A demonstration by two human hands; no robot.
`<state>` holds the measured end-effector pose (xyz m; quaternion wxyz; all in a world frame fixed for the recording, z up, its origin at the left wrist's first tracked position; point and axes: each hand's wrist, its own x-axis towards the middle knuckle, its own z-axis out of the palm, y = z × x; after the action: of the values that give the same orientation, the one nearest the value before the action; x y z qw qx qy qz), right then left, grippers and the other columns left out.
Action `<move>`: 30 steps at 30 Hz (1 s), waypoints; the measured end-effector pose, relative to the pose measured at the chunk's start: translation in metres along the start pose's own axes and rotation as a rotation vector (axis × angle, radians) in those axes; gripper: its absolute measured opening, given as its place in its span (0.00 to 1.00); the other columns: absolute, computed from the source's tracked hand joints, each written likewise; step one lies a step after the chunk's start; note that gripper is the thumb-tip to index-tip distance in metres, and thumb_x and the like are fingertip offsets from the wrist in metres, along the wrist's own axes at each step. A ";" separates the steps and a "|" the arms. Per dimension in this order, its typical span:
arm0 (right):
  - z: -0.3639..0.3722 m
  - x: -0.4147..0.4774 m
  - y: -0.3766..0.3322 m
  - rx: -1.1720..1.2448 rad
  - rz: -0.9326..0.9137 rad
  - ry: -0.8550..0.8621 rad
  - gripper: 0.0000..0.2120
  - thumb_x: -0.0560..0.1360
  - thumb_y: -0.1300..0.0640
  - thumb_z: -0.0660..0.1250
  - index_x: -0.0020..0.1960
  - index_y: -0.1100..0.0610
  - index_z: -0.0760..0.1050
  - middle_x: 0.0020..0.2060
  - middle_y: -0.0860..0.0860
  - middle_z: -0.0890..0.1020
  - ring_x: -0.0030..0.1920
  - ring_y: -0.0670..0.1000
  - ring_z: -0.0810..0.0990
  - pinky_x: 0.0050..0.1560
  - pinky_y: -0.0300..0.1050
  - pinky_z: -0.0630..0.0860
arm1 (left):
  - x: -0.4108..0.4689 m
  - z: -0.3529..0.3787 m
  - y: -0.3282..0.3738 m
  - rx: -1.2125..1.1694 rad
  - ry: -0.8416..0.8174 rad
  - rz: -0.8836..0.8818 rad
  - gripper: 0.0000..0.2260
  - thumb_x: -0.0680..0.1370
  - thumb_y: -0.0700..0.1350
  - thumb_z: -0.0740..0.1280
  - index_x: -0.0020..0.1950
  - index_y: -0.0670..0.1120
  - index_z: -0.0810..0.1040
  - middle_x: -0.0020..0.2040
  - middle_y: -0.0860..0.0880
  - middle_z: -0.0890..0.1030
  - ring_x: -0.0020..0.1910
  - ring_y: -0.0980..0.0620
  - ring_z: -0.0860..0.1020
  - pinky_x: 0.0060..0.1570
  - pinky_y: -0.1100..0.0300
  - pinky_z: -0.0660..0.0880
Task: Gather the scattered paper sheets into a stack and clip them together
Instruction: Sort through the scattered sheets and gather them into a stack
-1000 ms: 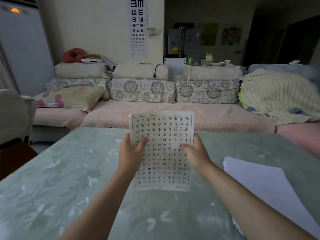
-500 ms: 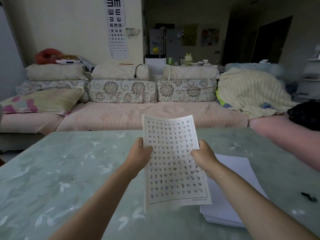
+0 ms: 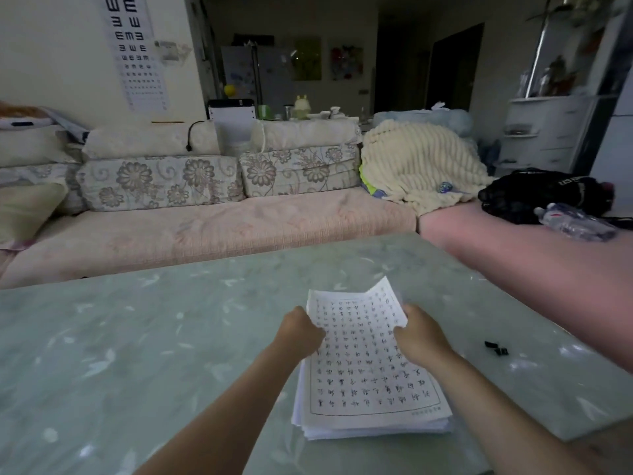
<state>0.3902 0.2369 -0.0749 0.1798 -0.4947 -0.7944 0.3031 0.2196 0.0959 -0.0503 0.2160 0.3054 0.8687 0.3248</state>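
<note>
Two hands hold one printed sheet (image 3: 359, 358) by its long edges. The left hand (image 3: 301, 332) has its fingers curled round the left edge; the right hand (image 3: 419, 332) pinches the right edge, thumb on top. The sheet's near end lies flat on the stack (image 3: 376, 430), while its far end lifts and bows upward between the hands. The stack sits on the table (image 3: 137, 337), toward the near edge and a little right of centre, its lower sheets fanned slightly at the left side.

To the right of the stack, well apart from it, two small black pieces (image 3: 496, 349) lie on the table; they look like clips, though they are too small to be sure.

Beyond the table runs a sofa (image 3: 212, 228) with a cream blanket (image 3: 418, 166), a black bag (image 3: 541, 195) and a bottle (image 3: 575, 222) at its right end. An eye chart (image 3: 137, 53) hangs on the wall.
</note>
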 end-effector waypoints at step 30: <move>0.145 -0.061 -0.150 0.075 -0.164 -0.451 0.22 0.64 0.58 0.57 0.56 0.54 0.78 0.49 0.50 0.83 0.49 0.53 0.82 0.50 0.50 0.83 | -0.042 -0.120 -0.177 0.302 0.234 -0.224 0.28 0.77 0.53 0.62 0.74 0.43 0.62 0.69 0.41 0.69 0.70 0.41 0.63 0.66 0.48 0.66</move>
<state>0.2310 0.0895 -0.0843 0.0403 -0.3413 -0.8401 0.4196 0.1117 -0.0906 -0.0822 0.1003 0.1960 0.9551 0.1984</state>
